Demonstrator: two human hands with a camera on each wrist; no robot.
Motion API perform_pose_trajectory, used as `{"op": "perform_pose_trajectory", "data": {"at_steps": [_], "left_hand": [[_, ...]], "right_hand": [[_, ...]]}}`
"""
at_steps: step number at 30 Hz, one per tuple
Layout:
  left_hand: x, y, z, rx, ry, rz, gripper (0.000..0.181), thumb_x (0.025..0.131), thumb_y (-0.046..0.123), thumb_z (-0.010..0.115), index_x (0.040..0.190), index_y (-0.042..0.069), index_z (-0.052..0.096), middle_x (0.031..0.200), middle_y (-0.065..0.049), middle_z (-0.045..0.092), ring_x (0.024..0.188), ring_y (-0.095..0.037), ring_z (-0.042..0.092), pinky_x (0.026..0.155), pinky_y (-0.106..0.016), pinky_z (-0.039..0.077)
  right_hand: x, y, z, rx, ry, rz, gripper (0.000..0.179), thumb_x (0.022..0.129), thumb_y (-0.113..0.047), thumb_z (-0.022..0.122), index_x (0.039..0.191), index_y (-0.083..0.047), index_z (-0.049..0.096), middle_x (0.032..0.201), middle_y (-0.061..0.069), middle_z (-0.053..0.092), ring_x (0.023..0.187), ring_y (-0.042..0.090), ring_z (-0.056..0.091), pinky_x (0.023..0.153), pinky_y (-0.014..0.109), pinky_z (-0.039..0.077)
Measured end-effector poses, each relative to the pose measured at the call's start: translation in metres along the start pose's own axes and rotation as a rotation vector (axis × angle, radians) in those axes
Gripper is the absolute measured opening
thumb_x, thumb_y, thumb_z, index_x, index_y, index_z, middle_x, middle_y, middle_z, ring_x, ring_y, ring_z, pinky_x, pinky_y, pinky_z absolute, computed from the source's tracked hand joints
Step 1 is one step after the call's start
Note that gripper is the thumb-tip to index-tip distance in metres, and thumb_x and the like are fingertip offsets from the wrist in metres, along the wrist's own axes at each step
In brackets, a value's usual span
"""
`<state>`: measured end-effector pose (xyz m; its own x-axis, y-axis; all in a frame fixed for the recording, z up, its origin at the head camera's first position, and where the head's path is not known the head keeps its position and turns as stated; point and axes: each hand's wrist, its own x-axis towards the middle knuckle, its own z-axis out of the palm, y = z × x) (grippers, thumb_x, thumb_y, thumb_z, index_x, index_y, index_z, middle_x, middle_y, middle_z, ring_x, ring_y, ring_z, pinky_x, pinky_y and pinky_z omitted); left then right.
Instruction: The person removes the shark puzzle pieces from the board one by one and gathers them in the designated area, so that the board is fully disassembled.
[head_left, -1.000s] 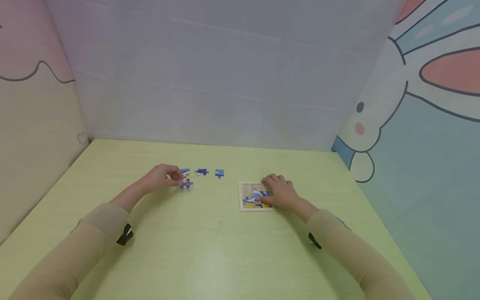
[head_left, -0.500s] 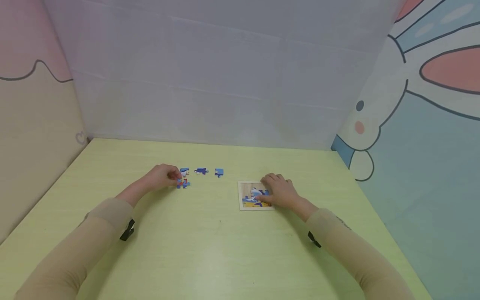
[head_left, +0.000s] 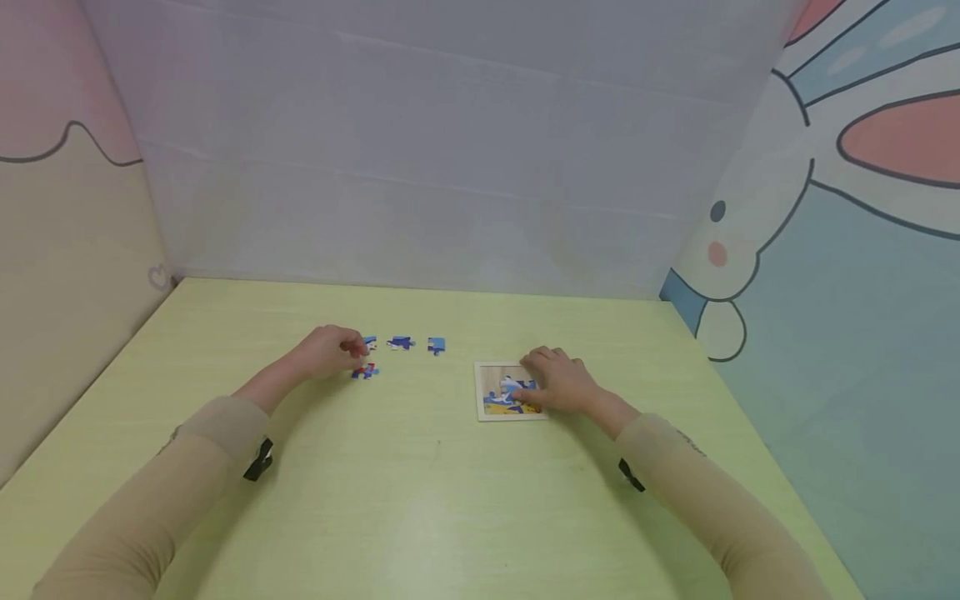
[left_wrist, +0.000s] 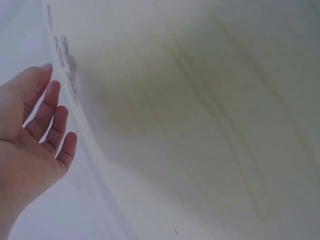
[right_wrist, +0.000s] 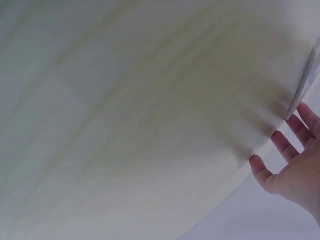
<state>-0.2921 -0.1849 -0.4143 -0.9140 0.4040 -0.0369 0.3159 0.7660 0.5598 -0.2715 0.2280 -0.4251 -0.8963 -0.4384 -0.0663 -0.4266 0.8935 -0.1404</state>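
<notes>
My left hand (head_left: 327,352) hovers at the left end of the loose puzzle pieces, fingers loosely bent and holding nothing. Just below its fingertips on the table lies a red-and-blue puzzle piece (head_left: 365,372). A blue-and-white puzzle piece (head_left: 371,342) shows partly behind the fingers. In the left wrist view, the thumb and fingers of the left hand (left_wrist: 37,127) stand apart from the pieces (left_wrist: 69,67). My right hand (head_left: 561,382) lies over the right side of a square puzzle frame (head_left: 477,392), fingers spread and thumb over the partly filled picture (head_left: 501,408), hiding the frame's right edge.
Farther right in the back row lie a dark blue puzzle piece (head_left: 401,342) and a light blue puzzle piece (head_left: 437,345). The pale yellow table (head_left: 420,500) ends at a white back wall (head_left: 420,167), with printed walls on both sides.
My left hand drew the red-and-blue piece slightly left, then let go and rose a little off it. The right hand stays on the puzzle frame.
</notes>
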Motion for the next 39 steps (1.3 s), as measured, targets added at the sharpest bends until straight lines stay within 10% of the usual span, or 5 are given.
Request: {"op": "perform_pose_trajectory", "data": {"at_steps": [18, 39], "left_hand": [[0.023, 0.078, 0.011, -0.034, 0.096, 0.168, 0.019, 0.085, 0.018, 0.07, 0.099, 0.006, 0.068, 0.094, -0.004, 0.067, 0.1, -0.03, 0.057, 0.092, -0.047, 0.041], [0.074, 0.14, 0.079, 0.063, 0.015, 0.174, 0.032, 0.085, 0.026, 0.07, 0.115, 0.015, 0.067, 0.116, -0.002, 0.065, 0.113, -0.026, 0.045, 0.098, -0.052, 0.031]], "right_hand": [[0.006, 0.018, -0.019, 0.046, -0.187, -0.11, 0.072, 0.083, -0.053, 0.064, 0.141, -0.015, 0.044, 0.143, 0.011, 0.041, 0.13, 0.035, 0.037, 0.099, 0.061, 0.034], [0.002, 0.029, -0.023, 0.081, -0.222, -0.17, 0.078, 0.078, -0.053, 0.069, 0.142, -0.017, 0.043, 0.144, 0.011, 0.039, 0.13, 0.035, 0.034, 0.098, 0.064, 0.031]]}}
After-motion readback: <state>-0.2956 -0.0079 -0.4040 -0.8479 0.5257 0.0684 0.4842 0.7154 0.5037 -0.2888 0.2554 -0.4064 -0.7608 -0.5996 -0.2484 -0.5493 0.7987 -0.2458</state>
